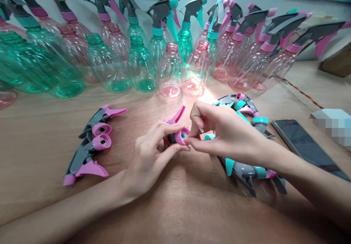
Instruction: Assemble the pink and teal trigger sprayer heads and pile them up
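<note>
My left hand [153, 156] is closed around a grey trigger spray head [181, 135] with a pink collar and a pink trigger. Its collar opening faces my right hand, and something small and blue shows inside. My right hand [219, 130] is pinched right at the collar's rim; what its fingertips hold, if anything, is hidden. Two more spray heads [79, 158] with pink collars lie on the table to the left. Under and beyond my right hand is a pile of grey, turquoise and pink spray heads [241, 169], partly covered by the hand and forearm.
Along the back stand clear pink bottles [170, 72] and green bottles [142, 66], several open-necked and several with spray heads fitted. A phone [307, 145] lies at the right, near a white object [331, 123] and a twisted red-yellow cord [304, 94]. A brown block [336, 61] sits at the far right.
</note>
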The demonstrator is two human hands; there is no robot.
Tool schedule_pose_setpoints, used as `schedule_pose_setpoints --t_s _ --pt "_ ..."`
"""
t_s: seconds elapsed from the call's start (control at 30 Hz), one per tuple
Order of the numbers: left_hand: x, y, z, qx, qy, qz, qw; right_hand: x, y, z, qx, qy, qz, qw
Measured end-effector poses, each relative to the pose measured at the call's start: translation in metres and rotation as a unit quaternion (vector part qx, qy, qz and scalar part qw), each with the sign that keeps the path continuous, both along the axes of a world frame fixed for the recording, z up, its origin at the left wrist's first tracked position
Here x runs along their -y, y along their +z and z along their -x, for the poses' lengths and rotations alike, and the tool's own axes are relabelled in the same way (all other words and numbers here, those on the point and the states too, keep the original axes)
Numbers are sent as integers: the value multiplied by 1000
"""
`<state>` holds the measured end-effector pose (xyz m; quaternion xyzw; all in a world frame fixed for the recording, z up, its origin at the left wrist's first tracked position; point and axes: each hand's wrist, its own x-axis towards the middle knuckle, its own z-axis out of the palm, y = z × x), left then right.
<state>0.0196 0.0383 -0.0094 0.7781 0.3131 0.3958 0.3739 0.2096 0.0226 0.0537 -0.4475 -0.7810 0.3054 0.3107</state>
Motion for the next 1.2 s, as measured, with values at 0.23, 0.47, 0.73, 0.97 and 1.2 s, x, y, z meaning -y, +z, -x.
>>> schedule_pose_setpoints --t_s 0.23,0.47,0.73,0.97,1.2 --pt "0 3 -1 -9 -8 42 999 -1 1 -6 32 36 -2 999" --pt "-2 0 0 -33 13 15 999 -2 -7 -3 69 15 -58 996" --pt "-2 3 2 -80 -10 -26 996 0 -9 0 74 29 -53 995" --pt "-2 8 0 -93 -1 -43 995 1 -12 3 75 19 -36 996" --pt "0 6 -2 -95 4 -32 995 8 -12 12 110 -49 -77 990"
